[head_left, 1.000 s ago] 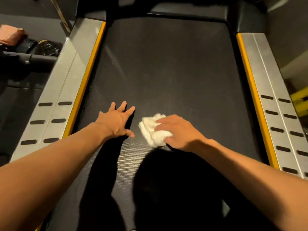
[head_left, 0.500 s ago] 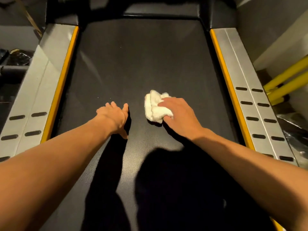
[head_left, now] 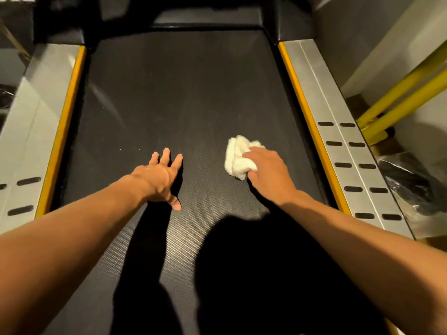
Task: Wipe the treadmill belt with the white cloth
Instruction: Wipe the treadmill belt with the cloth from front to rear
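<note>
- One treadmill belt (head_left: 183, 93), center frame.
- One white cloth (head_left: 238, 155), right of center.
- Two hands: left hand (head_left: 158, 177), right hand (head_left: 268, 170), mid-frame.
- Two silver side rails (head_left: 338, 131), left and right edges.
- Two yellow bars (head_left: 399, 93), upper right.
- Ten dark slots (head_left: 343, 164), lower right.

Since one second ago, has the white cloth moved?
Yes. The white cloth, under the right hand, slid rightward, nearer the right yellow rail edge.

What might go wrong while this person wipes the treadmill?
The left hand seems to lean on the belt; if the belt rolls, they may pitch forward. The right hand holds the cloth bunched up, so it covers little and may miss the pale specks near the left hand.
</note>
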`<act>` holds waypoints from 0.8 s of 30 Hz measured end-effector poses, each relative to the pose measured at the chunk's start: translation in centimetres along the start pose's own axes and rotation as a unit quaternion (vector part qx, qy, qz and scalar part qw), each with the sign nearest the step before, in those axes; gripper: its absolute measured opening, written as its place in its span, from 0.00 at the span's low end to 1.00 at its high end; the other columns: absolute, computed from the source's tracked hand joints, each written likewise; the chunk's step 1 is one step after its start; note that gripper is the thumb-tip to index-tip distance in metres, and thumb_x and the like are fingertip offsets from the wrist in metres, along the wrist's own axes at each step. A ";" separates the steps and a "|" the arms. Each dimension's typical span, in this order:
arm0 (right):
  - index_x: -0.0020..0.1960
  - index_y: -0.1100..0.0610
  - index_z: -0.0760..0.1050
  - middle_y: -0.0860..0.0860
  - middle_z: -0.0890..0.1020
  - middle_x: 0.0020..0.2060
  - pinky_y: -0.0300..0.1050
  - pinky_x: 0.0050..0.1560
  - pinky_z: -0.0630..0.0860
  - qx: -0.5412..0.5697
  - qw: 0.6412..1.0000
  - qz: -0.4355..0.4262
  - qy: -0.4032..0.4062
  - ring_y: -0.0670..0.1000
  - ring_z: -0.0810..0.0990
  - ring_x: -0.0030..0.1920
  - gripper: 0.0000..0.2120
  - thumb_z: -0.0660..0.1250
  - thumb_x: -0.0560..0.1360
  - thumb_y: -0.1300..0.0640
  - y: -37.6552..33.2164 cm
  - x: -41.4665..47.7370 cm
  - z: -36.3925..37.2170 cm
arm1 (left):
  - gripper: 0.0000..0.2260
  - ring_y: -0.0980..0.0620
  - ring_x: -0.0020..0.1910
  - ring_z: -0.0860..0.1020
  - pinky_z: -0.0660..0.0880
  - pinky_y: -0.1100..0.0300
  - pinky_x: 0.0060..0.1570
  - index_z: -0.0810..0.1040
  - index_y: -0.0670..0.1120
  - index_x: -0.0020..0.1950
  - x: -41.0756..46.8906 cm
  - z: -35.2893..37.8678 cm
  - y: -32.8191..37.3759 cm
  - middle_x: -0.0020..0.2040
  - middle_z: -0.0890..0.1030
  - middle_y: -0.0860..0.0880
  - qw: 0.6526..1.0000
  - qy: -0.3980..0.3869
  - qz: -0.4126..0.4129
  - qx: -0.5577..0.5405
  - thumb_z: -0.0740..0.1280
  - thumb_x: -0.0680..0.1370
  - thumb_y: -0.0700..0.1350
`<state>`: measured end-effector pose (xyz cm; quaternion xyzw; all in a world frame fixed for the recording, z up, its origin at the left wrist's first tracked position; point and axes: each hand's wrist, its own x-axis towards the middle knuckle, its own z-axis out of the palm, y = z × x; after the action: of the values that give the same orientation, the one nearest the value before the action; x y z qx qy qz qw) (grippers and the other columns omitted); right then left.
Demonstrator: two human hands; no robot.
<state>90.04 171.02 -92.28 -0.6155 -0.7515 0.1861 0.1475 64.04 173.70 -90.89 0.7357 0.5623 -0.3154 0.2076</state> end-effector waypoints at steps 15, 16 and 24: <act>0.45 0.50 0.80 0.49 0.80 0.45 0.51 0.47 0.74 -0.005 1.000 -0.015 -0.022 0.58 0.77 0.48 0.13 0.60 0.66 0.53 2.2 -3.0 1.9 | 0.53 0.35 0.76 0.47 0.62 0.39 0.69 0.39 0.48 0.78 0.5 -0.3 1.1 0.78 0.42 0.38 0.999 0.025 -0.025 0.024 0.68 0.67 0.68; 0.46 0.49 0.80 0.49 0.81 0.47 0.50 0.49 0.72 0.013 0.998 -0.040 -0.050 0.58 0.77 0.50 0.13 0.60 0.66 0.51 1.6 -4.0 2.7 | 0.54 0.34 0.76 0.48 0.62 0.39 0.69 0.40 0.47 0.78 0.6 -0.4 1.3 0.78 0.43 0.38 0.999 0.023 -0.027 0.018 0.69 0.67 0.68; 0.50 0.55 0.82 0.53 0.83 0.49 0.54 0.50 0.75 -0.005 0.993 0.066 0.099 0.60 0.78 0.49 0.14 0.64 0.68 0.59 4.7 -2.3 -1.0 | 0.54 0.34 0.76 0.49 0.62 0.39 0.69 0.38 0.50 0.78 0.5 -0.5 1.5 0.78 0.43 0.38 0.999 0.021 -0.029 0.008 0.71 0.67 0.66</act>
<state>95.02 169.70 -93.56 -0.6802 -0.6916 0.1298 0.2055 65.71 173.98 -90.96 0.7270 0.5853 -0.3102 0.1809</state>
